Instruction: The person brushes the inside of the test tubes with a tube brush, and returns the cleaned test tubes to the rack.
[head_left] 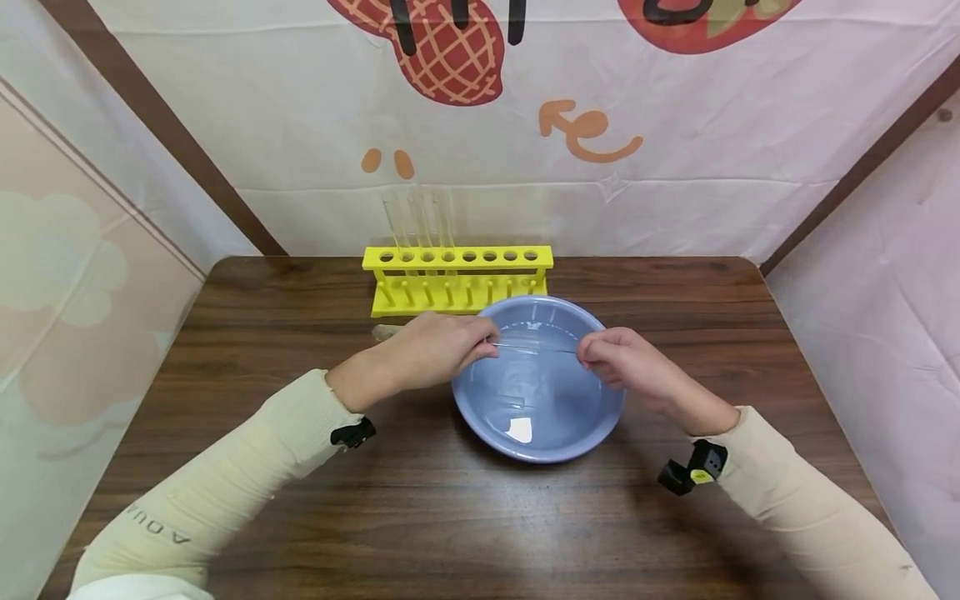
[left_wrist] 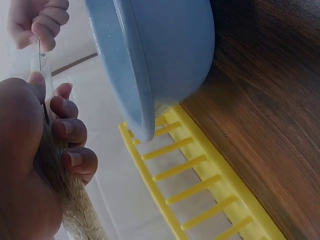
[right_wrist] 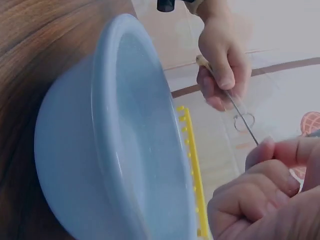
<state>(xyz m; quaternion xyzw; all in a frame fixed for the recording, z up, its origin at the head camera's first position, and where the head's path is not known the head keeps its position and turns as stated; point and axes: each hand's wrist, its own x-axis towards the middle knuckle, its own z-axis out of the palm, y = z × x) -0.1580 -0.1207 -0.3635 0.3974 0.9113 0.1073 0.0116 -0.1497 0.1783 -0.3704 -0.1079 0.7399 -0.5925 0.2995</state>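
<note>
Over the blue basin (head_left: 540, 433), my left hand (head_left: 435, 346) grips a clear test tube (left_wrist: 42, 65) with fingers curled round it. Bristles of a test tube brush (left_wrist: 75, 205) show along the palm, apparently inside the tube. Its thin wire handle (right_wrist: 245, 120) passes out through the tube's mouth toward my right hand (head_left: 626, 362). There, curled fingers and thumb pinch the wire. Past the left hand's heel, the bristly end pokes out at the left in the head view. The basin holds water, with a faint clear tube-like outline (head_left: 513, 403) in it.
Behind the basin stands a yellow test tube rack (head_left: 457, 258). Three clear test tubes (head_left: 422, 221) stand upright in its left part. The brown wooden table (head_left: 420, 517) meets printed cloth walls at the back and sides.
</note>
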